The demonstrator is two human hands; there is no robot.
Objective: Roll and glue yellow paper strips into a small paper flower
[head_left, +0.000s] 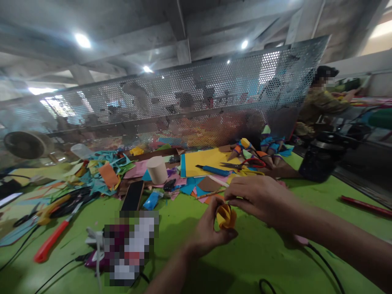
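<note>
My left hand (206, 229) is closed around a small rolled yellow paper piece (226, 217), shaped like a flower with its open folds facing me. Fingers of my right hand (260, 198) are pinched together at the upper rim of that paper; what lies between the fingertips is hidden. Just beyond the hands lie scraps of blue, pink and brown paper (208, 184). A blue craft knife (216, 170) rests on yellow sheets (196, 160), and scissors with red handles (254, 162) lie beside it.
On the green table (171, 241) are a phone (133, 196), a white roll (157, 170), a red-handled tool (52, 241), a yellow glue gun (53, 208) and a power strip (133, 249) with cords. A dark jar (320, 157) stands right. A perforated metal screen (183, 98) borders the back.
</note>
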